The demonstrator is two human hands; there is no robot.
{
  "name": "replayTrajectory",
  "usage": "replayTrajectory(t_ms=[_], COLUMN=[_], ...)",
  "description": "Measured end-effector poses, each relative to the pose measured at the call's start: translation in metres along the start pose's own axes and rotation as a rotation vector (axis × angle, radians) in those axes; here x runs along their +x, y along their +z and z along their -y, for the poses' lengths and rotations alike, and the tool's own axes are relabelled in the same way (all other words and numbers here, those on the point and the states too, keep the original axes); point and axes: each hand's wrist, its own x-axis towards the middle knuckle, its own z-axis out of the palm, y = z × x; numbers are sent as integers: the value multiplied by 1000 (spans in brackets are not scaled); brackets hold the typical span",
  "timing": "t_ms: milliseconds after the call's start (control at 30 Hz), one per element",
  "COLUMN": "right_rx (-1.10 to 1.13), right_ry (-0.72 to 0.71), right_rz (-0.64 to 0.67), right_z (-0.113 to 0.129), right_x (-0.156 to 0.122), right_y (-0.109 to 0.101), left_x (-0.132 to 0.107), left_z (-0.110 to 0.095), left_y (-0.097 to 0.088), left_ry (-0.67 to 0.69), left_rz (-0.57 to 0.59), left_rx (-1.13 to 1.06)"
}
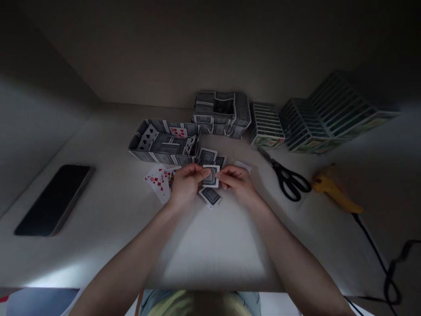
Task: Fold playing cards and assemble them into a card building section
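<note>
Between my two hands is a playing card [211, 176], its patterned back facing up. My left hand [188, 181] pinches its left edge with the thumb on top. The fingertips of my right hand [237, 180] are closed on its right edge. Just below lies another face-down card [211, 196] on the table, and more face-down cards [208, 156] lie behind my hands. Fanned face-up cards [160, 182] with red diamonds rest left of my left hand, partly covered by it. Behind them stands an open box made of playing cards [161, 156].
A larger structure built of cards [222, 114] stands against the back wall, with slatted card stacks [268, 125] to its right. Black-handled scissors [289, 180] and a yellow glue gun [337, 188] with a black cord lie at right. A phone [54, 199] lies at left.
</note>
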Motion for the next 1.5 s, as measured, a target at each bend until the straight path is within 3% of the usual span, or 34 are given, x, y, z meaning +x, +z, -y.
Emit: replayTrajectory(t_ms=[400, 833, 967, 1167, 1500], right_rx=[58, 74, 68, 85, 143], right_ry=[-42, -40, -28, -30, 30], right_rz=[-4, 37, 26, 14, 90], right_z=[-6, -7, -5, -6, -5], right_x=[3, 0, -1, 1, 0], right_y=[-3, 1, 2, 1, -1], left_x=[7, 2, 3, 6, 3], left_z=[9, 16, 16, 15, 16], left_y=[1, 0, 0, 2, -3], left_ry=[100, 401, 438, 391, 567], left_rz=[118, -21, -56, -47, -56], left_rx=[-18, 332, 337, 368, 631])
